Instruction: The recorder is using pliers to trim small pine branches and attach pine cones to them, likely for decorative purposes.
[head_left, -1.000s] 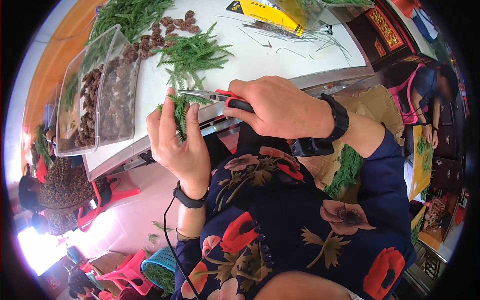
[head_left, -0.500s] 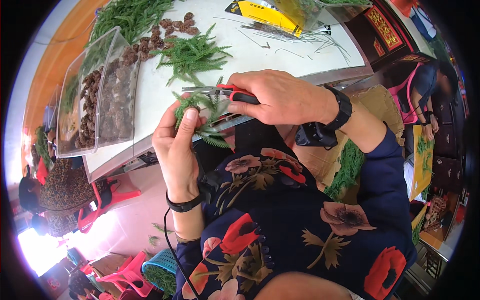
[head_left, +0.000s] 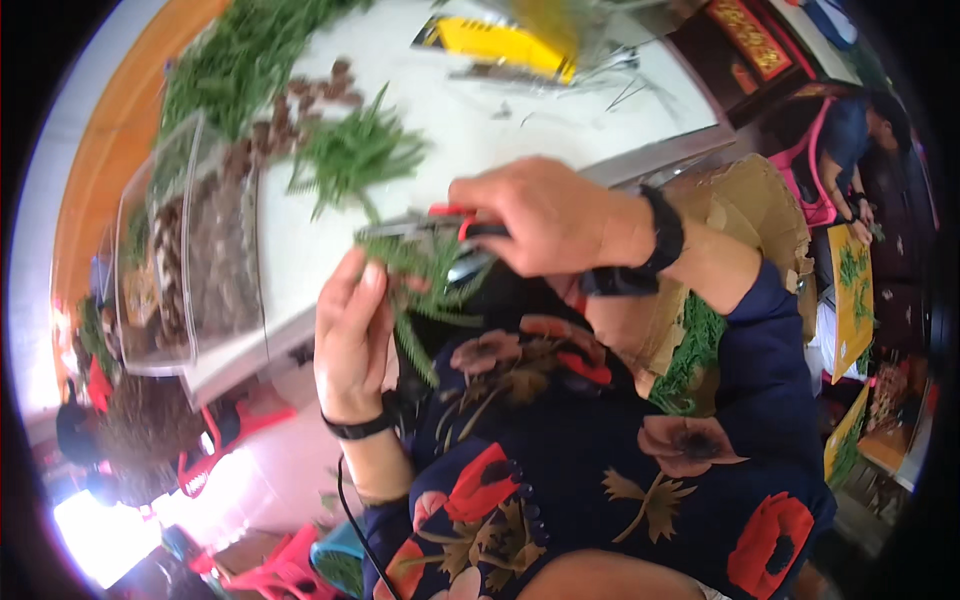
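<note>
My left hand (head_left: 352, 325) pinches a small bunch of green artificial fern-like sprigs (head_left: 432, 275) between thumb and fingers, just off the table's near edge. My right hand (head_left: 545, 215) is wrapped round pliers (head_left: 478, 226) with red and black handles. Their metal jaws point left and lie over the top of the bunch; blur hides whether they grip a stem. Beyond my hands, a loose pile of green sprigs (head_left: 358, 150) lies on the white table (head_left: 470, 125). Brown pine cones (head_left: 290, 108) are scattered behind it.
A clear plastic bin (head_left: 190, 250) of pine cones stands at the table's left. A yellow packet (head_left: 505, 45) and thin wires (head_left: 630, 85) lie at the far side. Right of me is a cardboard box (head_left: 745, 215) with greenery; another person (head_left: 850, 160) sits beyond.
My left hand has turned and dropped a little, and the sprigs now hang lower and spread wider. The pliers have shifted slightly down. The whole view has tilted and blurred.
</note>
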